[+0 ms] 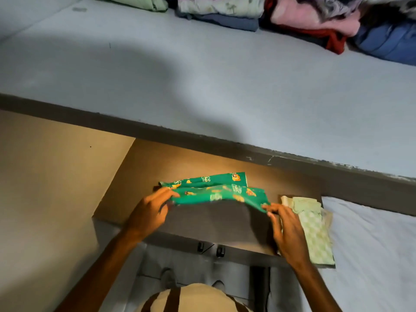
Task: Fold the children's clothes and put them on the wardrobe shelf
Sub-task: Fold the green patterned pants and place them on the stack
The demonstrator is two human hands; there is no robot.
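Pinching the green printed garment (216, 191) at nine and three o'clock, the left hand (149, 213) and right hand (287, 228) are stretching it flat, likely for folding beside the pale checked garment (315, 230).

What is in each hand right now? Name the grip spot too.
Both hold the green printed garment: the left hand pinches its left end, the right hand its right end.

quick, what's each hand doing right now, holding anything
Left hand: fingers closed on the left end of the green printed garment.
Right hand: fingertips pinching the garment's right end.
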